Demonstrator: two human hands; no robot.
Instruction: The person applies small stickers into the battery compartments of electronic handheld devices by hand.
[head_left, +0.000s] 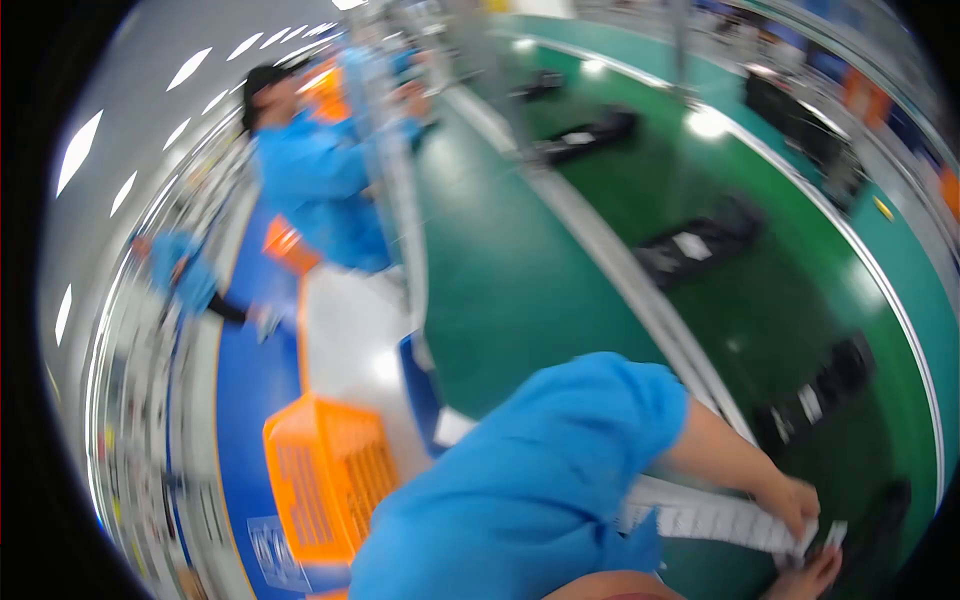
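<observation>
The picture is tilted and blurred. My left hand (792, 500) comes out of a blue sleeve at the lower right and pinches a long white strip of labels (715, 520). My right hand (815, 575) shows only partly at the bottom edge. Its fingers reach up to the strip's end, beside a small white label (836, 533). How it grips is unclear. Both hands hover over the green conveyor belt (620, 180), close to a black device (815, 395) with a white sticker.
Several more black devices (700, 245) lie along the belt, which has a grey rail (610, 250). An orange basket (325, 475) stands at the lower left by a white surface (350, 335). Another person in a blue coat (320, 185) works farther up the line.
</observation>
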